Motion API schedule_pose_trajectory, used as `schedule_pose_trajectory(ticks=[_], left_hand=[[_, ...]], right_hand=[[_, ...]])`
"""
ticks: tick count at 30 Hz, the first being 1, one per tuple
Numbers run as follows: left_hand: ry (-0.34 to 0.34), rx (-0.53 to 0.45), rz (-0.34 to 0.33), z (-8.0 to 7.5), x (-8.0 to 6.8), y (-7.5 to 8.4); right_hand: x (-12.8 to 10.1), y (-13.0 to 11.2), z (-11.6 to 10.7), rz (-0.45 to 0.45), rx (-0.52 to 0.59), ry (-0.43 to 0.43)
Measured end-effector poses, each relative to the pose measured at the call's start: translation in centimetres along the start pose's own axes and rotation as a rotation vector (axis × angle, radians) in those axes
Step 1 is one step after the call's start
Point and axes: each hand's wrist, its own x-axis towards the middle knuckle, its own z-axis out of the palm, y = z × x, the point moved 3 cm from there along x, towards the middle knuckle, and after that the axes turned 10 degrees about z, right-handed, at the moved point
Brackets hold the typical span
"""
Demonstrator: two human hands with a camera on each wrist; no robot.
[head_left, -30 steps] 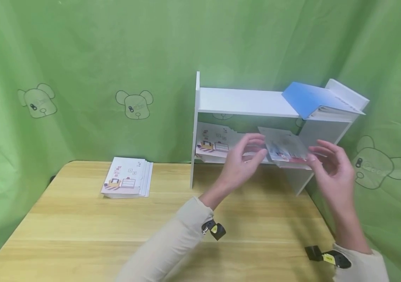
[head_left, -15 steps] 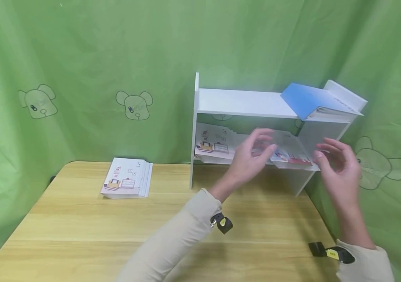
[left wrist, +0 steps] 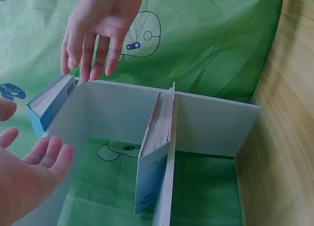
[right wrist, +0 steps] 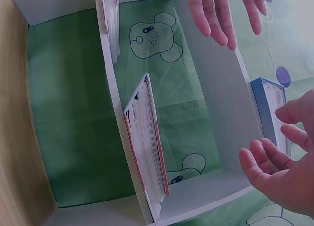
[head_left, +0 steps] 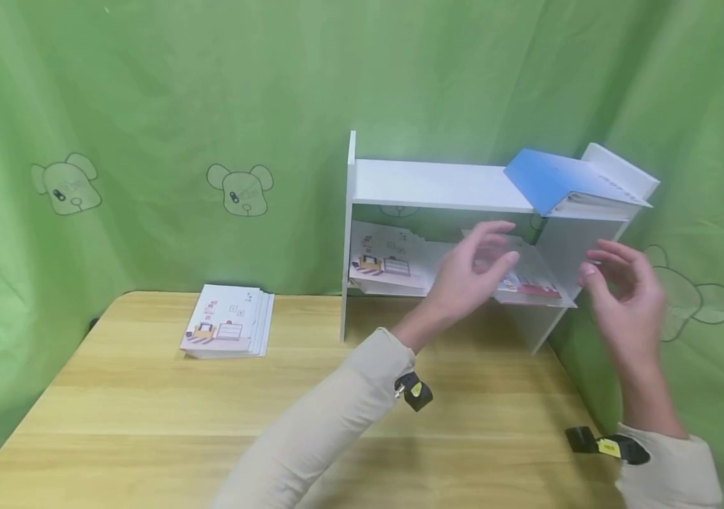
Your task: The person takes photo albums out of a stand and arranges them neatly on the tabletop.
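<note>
2 hands [head_left: 553,283], 1 shelf [head_left: 438,185], 1 blue book [head_left: 549,182], approx. 3 booklet stacks [head_left: 228,322] (shelf ones blurry).

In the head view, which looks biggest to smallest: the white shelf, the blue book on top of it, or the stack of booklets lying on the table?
1. white shelf, plainly the largest.
2. and 3. blue book and stack of booklets look about alike in size; the book stands farther from the camera and partly edge-on, so ranking them is unsure.

A shelf unit [head_left: 438,185] stood at the tabletop's [head_left: 146,410] back right corner. One booklet stack [head_left: 230,330] lay near the back left edge; two more stacks [head_left: 387,265] rested on the unit's lower shelf, a book [head_left: 546,180] on top.
</note>
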Motion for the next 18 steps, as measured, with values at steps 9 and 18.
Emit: schedule_pose_trajectory(ticks=[9,18], left_hand=[[-0.001,0.047,-0.050,0.7,1.1,0.1],[-0.005,0.069,-0.044,1.1,2.0,0.6]], right_hand=[[0.5,-0.4,-0.4,0.047,-0.007,0.016],[1.3,-1.0,-0.9,0.044,0.015,0.041]])
